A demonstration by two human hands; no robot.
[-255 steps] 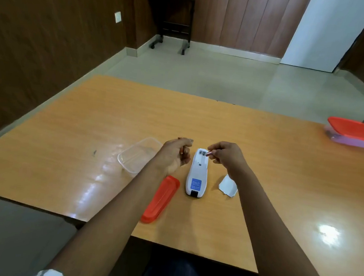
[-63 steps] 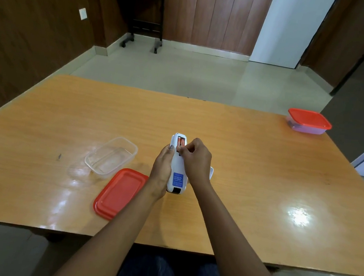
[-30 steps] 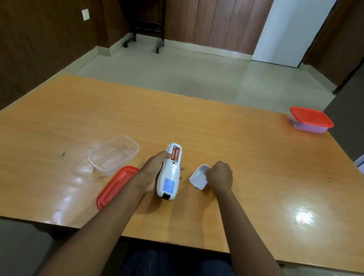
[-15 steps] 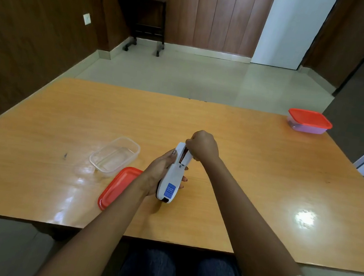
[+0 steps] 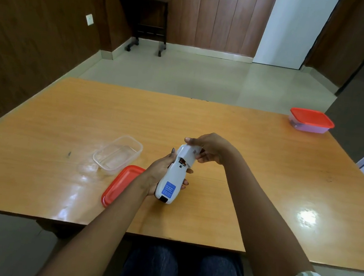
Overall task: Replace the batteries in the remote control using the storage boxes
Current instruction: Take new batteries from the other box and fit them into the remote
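Above the near middle of the desk point(image 5: 254, 160), the left hand point(image 5: 158, 175) holds the remote control point(image 5: 171, 180) lifted off the wood, back face up, its grip wrapped round the lower body. The remote's long axis runs from the near end by that wrist up and away toward the right hand point(image 5: 213, 148). That hand's grip is a closed pinch on the battery cover point(image 5: 190, 153), which sits partly on over the remote's far end; a red battery point(image 5: 182, 160) shows in the gap below its edge. The cover likely has to travel along that axis to shut the bay, so the right hand does the pushing while the left braces. An open clear box point(image 5: 117, 155) and its red lid point(image 5: 122, 185) lie left of the hands.
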